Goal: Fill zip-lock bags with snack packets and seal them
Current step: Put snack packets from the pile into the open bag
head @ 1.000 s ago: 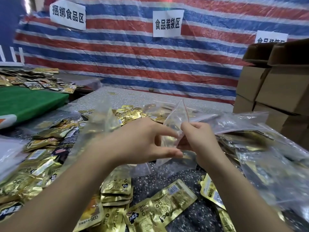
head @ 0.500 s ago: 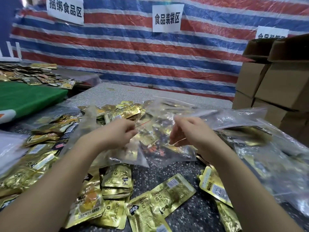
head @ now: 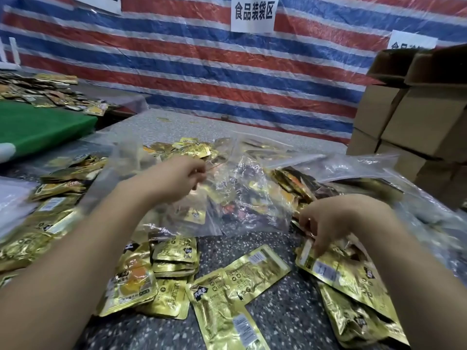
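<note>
Below the right hand (head: 336,221), at the worktop's (head: 290,317) near right, lies a gold packet (head: 333,269); the fingers curl down onto its upper left end, but whether they already pinch it cannot be told. Its long axis runs from upper left, under the grip, to lower right, toward the viewer's side. The left hand (head: 177,178) is raised farther back, fingers pressed together on the rim of a clear bag (head: 242,198), which hangs crumpled between the two hands with some packets inside. The bag lies up and to the left of the right hand, near it. The right hand is plainly the nearer to the packet; judged from this, the packet must travel up-left, leading with its short end, into the bag mouth, whose opening is not clearly seen.
</note>
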